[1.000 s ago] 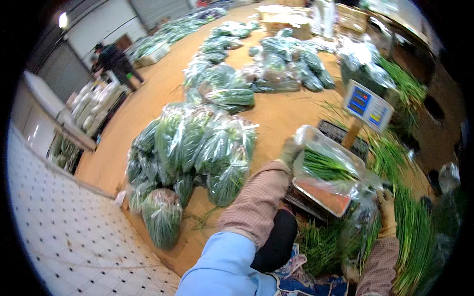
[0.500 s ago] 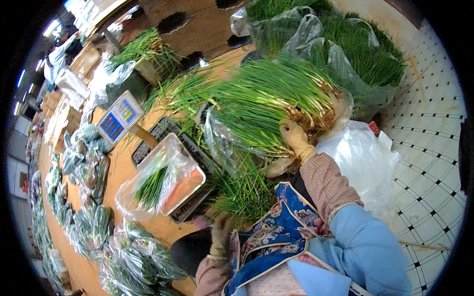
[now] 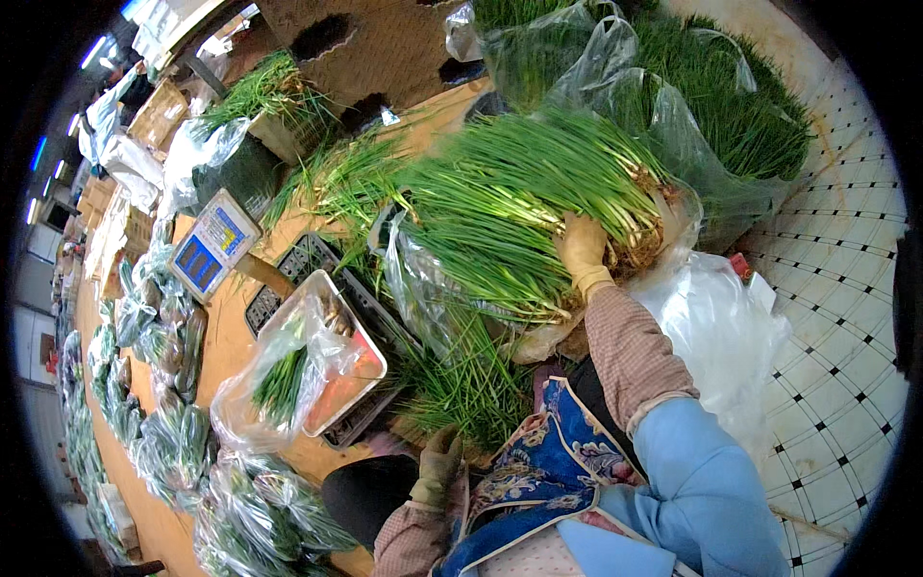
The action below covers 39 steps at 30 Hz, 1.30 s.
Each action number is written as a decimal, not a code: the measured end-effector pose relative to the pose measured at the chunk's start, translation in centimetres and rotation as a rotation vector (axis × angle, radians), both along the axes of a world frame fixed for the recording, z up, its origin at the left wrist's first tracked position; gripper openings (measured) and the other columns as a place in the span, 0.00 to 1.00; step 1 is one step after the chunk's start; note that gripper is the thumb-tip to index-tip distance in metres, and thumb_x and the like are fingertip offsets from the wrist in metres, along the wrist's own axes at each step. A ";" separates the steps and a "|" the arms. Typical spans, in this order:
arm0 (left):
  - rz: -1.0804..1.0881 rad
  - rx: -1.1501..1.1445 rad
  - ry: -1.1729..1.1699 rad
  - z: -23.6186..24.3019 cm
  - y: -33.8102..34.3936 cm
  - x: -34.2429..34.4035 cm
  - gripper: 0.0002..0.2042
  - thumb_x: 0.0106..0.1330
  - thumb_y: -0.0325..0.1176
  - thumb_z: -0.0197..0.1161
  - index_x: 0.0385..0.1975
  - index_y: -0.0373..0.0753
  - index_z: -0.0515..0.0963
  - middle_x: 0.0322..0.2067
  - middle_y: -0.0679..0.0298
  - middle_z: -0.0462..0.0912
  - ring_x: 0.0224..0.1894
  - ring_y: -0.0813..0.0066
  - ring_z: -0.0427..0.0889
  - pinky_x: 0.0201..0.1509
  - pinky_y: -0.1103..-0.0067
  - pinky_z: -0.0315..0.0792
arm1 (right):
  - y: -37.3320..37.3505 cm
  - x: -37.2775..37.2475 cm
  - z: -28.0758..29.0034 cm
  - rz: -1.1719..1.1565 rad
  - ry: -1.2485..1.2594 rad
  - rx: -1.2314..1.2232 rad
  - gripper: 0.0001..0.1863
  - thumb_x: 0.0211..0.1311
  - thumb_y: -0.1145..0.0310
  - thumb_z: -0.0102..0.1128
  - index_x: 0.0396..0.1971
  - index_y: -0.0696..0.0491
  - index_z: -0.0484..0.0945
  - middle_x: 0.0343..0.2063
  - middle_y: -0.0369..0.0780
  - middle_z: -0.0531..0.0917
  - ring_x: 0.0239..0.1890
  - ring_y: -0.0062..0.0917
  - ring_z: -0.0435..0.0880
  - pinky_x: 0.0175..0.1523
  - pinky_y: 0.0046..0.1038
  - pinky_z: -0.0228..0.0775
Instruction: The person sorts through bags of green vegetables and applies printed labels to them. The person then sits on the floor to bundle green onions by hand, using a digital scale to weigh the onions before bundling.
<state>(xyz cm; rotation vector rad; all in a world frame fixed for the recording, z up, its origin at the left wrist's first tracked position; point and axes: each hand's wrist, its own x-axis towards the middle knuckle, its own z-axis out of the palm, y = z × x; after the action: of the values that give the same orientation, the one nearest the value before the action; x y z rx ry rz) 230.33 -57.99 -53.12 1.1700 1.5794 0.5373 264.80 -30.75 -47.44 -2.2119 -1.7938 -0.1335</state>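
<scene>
A large heap of scallions [image 3: 519, 207] lies on an opened clear bag, with white stems and brown roots toward the right. My right hand [image 3: 582, 248], in a pale yellow glove, reaches into the heap near the root ends; its fingers bend around stalks, the tips hidden among them. My left hand [image 3: 439, 464], in a similar soiled glove, stays low by my lap with fingers curled together and nothing visible in it. Ahead of it, a clear bag [image 3: 240, 409] holding a small scallion bunch lies on the white scale tray [image 3: 380, 370].
The scale's display [image 3: 216, 245] stands on a post behind the tray. Bagged greens [image 3: 260, 510] line the table's left side. Loose green stalks [image 3: 466, 389] lie before me. Large bags of greens [image 3: 721, 115] stand far right, above a pile of clear plastic bags [image 3: 716, 322].
My right hand has moved from the heap's near edge farther in among the stalks. My left hand has shifted slightly down. The whole view has tilted a little.
</scene>
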 end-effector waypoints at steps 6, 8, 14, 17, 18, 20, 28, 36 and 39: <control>-0.053 -0.049 0.049 1.5 2.2 1.2 0.17 0.57 0.34 0.55 0.46 0.37 0.69 0.43 0.55 0.74 0.45 0.66 0.74 0.46 0.76 0.68 | 0.5 0.7 2.0 0.048 0.249 0.070 0.22 0.47 0.59 0.59 0.39 0.59 0.71 0.30 0.51 0.75 0.34 0.39 0.73 0.36 0.39 0.66; -0.031 -0.047 0.002 1.6 2.5 1.6 0.17 0.57 0.34 0.55 0.47 0.37 0.69 0.43 0.54 0.74 0.45 0.67 0.74 0.46 0.77 0.68 | 0.1 1.1 2.2 -0.071 0.568 0.092 0.21 0.47 0.63 0.58 0.41 0.58 0.71 0.34 0.49 0.76 0.35 0.37 0.75 0.38 0.36 0.66; -0.075 -0.049 -0.088 2.0 2.9 3.1 0.17 0.57 0.31 0.53 0.47 0.36 0.68 0.43 0.54 0.74 0.45 0.66 0.74 0.46 0.77 0.68 | -1.4 2.2 1.7 -0.059 1.417 0.123 0.28 0.52 0.66 0.54 0.52 0.63 0.59 0.41 0.51 0.72 0.38 0.31 0.74 0.38 0.27 0.66; -0.091 -0.076 -0.057 1.6 2.4 2.6 0.17 0.57 0.31 0.53 0.48 0.35 0.67 0.43 0.54 0.74 0.45 0.66 0.74 0.46 0.77 0.68 | -2.7 1.9 0.4 0.255 0.800 -0.024 0.24 0.51 0.69 0.54 0.49 0.61 0.63 0.39 0.47 0.73 0.35 0.29 0.75 0.37 0.26 0.68; -0.088 -0.083 -0.042 0.9 2.1 2.2 0.18 0.57 0.31 0.53 0.48 0.35 0.67 0.43 0.54 0.74 0.44 0.65 0.74 0.46 0.77 0.68 | -3.0 1.0 0.4 0.282 0.878 -0.017 0.22 0.51 0.70 0.55 0.47 0.60 0.66 0.38 0.45 0.74 0.34 0.29 0.75 0.37 0.25 0.69; -0.102 -0.061 -0.030 0.5 2.0 2.4 0.17 0.57 0.31 0.54 0.48 0.35 0.68 0.43 0.55 0.74 0.44 0.66 0.74 0.45 0.77 0.68 | -3.2 0.6 -0.6 0.244 1.070 0.050 0.20 0.49 0.71 0.56 0.45 0.58 0.69 0.35 0.43 0.75 0.32 0.27 0.76 0.37 0.26 0.70; -0.103 -0.058 0.023 2.4 2.3 3.6 0.15 0.57 0.32 0.57 0.44 0.36 0.71 0.40 0.59 0.76 0.42 0.71 0.74 0.43 0.78 0.69 | -2.9 -3.0 0.8 0.107 1.529 -0.265 0.11 0.52 0.72 0.55 0.36 0.59 0.73 0.29 0.42 0.79 0.28 0.24 0.77 0.34 0.23 0.70; 0.301 -0.159 -0.695 3.9 7.1 1.7 0.18 0.58 0.31 0.56 0.48 0.38 0.66 0.39 0.63 0.75 0.37 0.77 0.74 0.39 0.82 0.68 | -12.5 -15.0 0.8 0.177 0.858 -0.506 0.36 0.47 0.60 0.58 0.51 0.67 0.53 0.40 0.54 0.73 0.41 0.44 0.74 0.44 0.34 0.67; 0.333 -0.226 -0.833 4.8 9.3 5.2 0.18 0.58 0.32 0.56 0.47 0.35 0.66 0.37 0.63 0.75 0.36 0.77 0.75 0.37 0.83 0.69 | -17.2 -16.7 -2.5 0.375 0.804 -0.534 0.40 0.46 0.57 0.57 0.52 0.67 0.51 0.38 0.57 0.73 0.38 0.47 0.74 0.41 0.36 0.68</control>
<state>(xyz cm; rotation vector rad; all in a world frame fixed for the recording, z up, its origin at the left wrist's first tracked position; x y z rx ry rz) 235.51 -48.71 -48.29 0.4027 1.0551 0.8946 248.08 -47.91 -49.94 -1.7272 -1.7958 1.2437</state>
